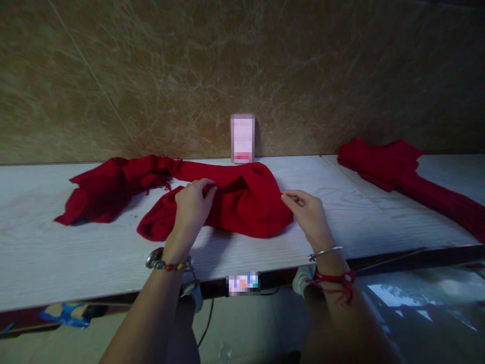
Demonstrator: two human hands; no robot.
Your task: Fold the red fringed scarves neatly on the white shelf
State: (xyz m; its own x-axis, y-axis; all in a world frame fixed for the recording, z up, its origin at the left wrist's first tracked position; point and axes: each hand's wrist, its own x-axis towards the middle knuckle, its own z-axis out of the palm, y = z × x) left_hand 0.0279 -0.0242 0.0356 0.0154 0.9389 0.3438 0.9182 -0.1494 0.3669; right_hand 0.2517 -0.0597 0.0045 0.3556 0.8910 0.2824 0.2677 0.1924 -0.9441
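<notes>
A red scarf lies loosely bunched on the white wood-grain surface in front of me, its folds raised in the middle. My left hand is closed on the cloth left of its centre, with the fingertips partly hidden by the folds. At the scarf's right edge, my right hand pinches the cloth between thumb and fingers. Another crumpled red scarf with fringe rests to the left, its tassels touching or close to the middle one; I cannot tell which.
A folded red scarf trails off to the right. Against the brown marbled wall leans a blurred pink rectangle. A shiny dark surface is at lower right, and a blue packet sits below the front edge at left.
</notes>
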